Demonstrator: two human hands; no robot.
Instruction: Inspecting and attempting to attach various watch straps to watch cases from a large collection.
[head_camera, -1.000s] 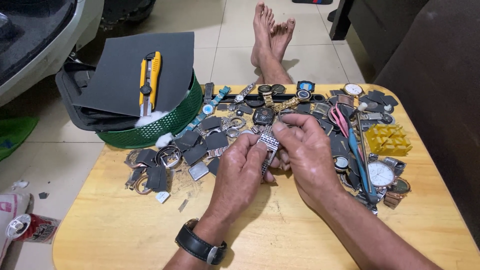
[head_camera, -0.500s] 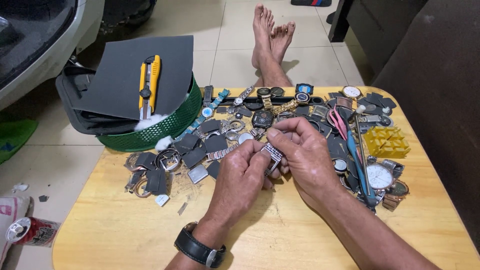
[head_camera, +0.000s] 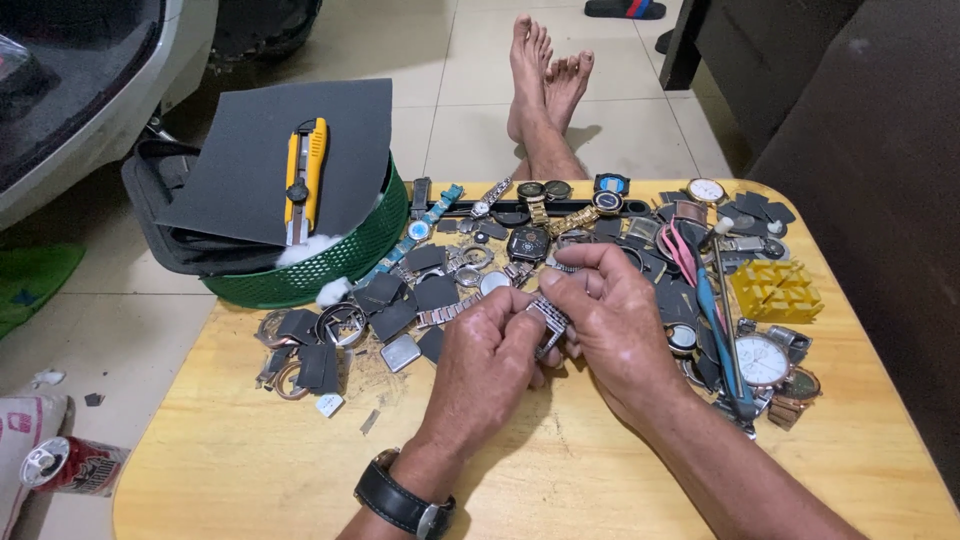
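Left hand: the left hand (head_camera: 487, 355) sits at the middle of the wooden table (head_camera: 250, 470), fingers curled in, pinching one end of a silver metal watch band (head_camera: 548, 322); a black wristwatch (head_camera: 400, 500) is strapped on that wrist.
Right hand: the right hand (head_camera: 615, 325) comes in opposite, thumb and fingertips closed on the other end of the same band.
Watch band: linked, silver, held just above the tabletop between both hands, right in front of the heap.
Heap: watches, cases and dark grey square pieces (head_camera: 420, 295) spread across the far half of the table, with a row of watches along the back edge.
Right side: a yellow plastic block (head_camera: 775, 290) near the edge, a white-dialled watch (head_camera: 762, 360) just beside the right forearm, and a blue-handled tool (head_camera: 715, 325) lying between them.
Left side: a green basket (head_camera: 330, 265) at the table corner, a dark sheet (head_camera: 250, 160) laid over it, a yellow utility knife (head_camera: 305, 175) on top.
Floor: the person's bare feet (head_camera: 545, 75) stretched out beyond the table; a drinks can (head_camera: 75, 465) lies at lower left.
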